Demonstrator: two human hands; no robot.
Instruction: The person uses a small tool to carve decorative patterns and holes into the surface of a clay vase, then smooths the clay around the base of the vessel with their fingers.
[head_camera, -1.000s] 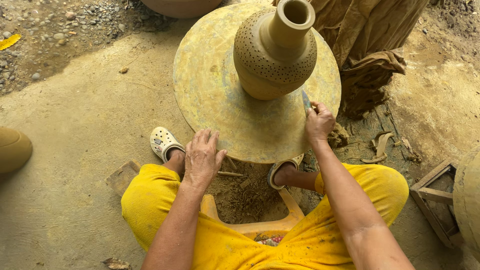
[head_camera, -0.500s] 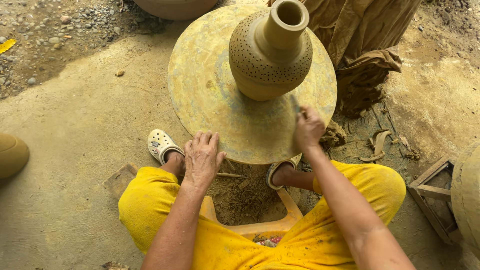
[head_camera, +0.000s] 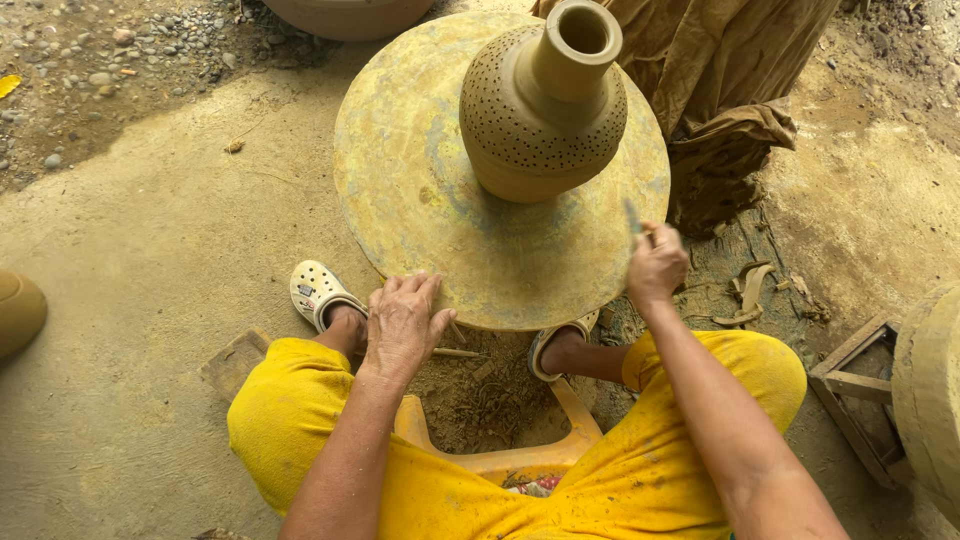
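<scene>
packages: none | labels: none | signs: none | screens: none

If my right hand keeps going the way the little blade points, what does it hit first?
Most likely the clay vase: the right hand aims its blade up over the round wheel toward the vase's lower side, though depth is unclear.

A vase (head_camera: 545, 110) stands on a round wheel (head_camera: 420, 190). A cloth (head_camera: 720, 90) hangs behind right, a crate (head_camera: 850, 385) lies right, a stool (head_camera: 500, 455) sits before it.
</scene>
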